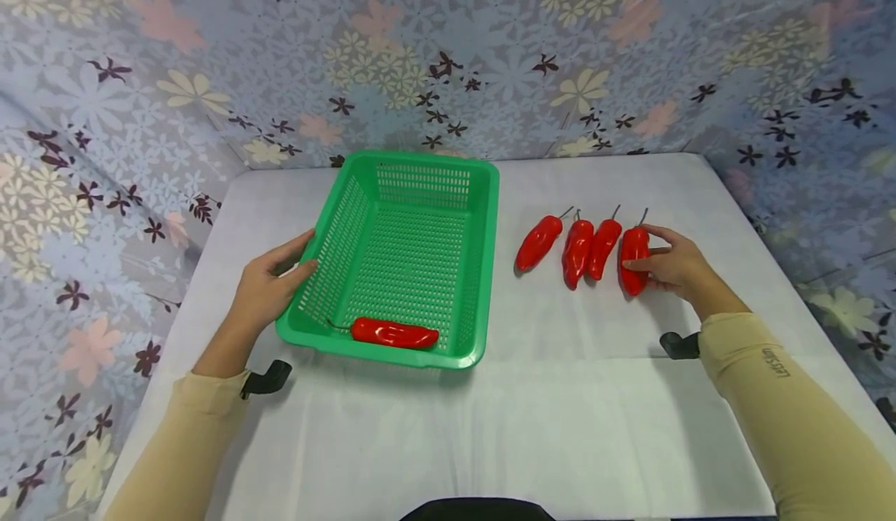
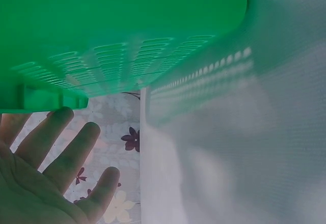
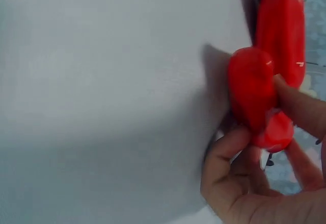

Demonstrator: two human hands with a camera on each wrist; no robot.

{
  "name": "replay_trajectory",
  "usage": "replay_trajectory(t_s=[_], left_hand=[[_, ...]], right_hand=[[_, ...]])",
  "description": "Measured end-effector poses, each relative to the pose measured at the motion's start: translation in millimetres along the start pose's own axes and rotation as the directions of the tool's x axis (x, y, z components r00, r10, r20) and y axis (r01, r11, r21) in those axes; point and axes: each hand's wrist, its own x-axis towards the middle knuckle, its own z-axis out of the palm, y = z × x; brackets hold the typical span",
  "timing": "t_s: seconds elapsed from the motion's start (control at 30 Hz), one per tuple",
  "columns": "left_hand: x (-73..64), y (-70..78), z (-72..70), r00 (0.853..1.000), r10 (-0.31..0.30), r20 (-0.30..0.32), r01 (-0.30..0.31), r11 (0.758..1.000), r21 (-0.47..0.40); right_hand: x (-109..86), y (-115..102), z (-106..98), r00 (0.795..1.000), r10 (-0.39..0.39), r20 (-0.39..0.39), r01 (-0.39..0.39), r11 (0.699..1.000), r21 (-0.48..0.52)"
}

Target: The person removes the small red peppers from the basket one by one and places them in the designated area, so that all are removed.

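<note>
A green plastic basket [image 1: 420,280] with slotted walls sits left of centre on the table. My left hand [image 1: 269,284] holds its left rim, thumb at the rim and fingers along the outside. Those fingers [image 2: 76,155] look fairly straight and spread below the rim in the left wrist view; the thumb is hidden there. One red pepper [image 1: 394,333] lies crosswise at the basket's near end. On the right, my right hand [image 1: 675,264] pinches another red pepper [image 3: 252,89] between thumb and fingers, its stem pointing away.
Three more red peppers, a left one [image 1: 539,243], a middle one [image 1: 577,253] and a right one [image 1: 603,249], lie between the basket and my right hand. White cloth covers the table [image 1: 392,435]. Flower-patterned fabric [image 1: 448,54] hangs behind and at the sides.
</note>
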Motion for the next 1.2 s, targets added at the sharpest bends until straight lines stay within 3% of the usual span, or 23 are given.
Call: replay_trajectory(t_s=[0.2,0.5,0.9,1.2], left_hand=[[1.0,-0.5,0.3,1.000,0.008,-0.005,-0.008,1.000,-0.007],[2.9,-1.7,1.0,0.999,0.034,-0.008,-0.035,0.999,-0.016],[2.2,-1.6,1.2,0.999,0.040,-0.009,-0.040,0.999,-0.020],[1.1,-2.6,1.2,0.999,0.047,-0.011,-0.048,0.999,-0.024]], right_hand=[[4.9,2.5,-1.4,1.000,-0.020,0.011,0.020,0.999,-0.039],[4.4,-5.4,-17.1,0.997,-0.071,0.007,0.071,0.970,-0.231],[-12.4,-12.5,-24.5,0.997,-0.078,-0.016,0.074,0.982,-0.173],[-14.9,-29.8,-31.4,0.988,-0.142,-0.065,0.129,0.975,-0.180]])
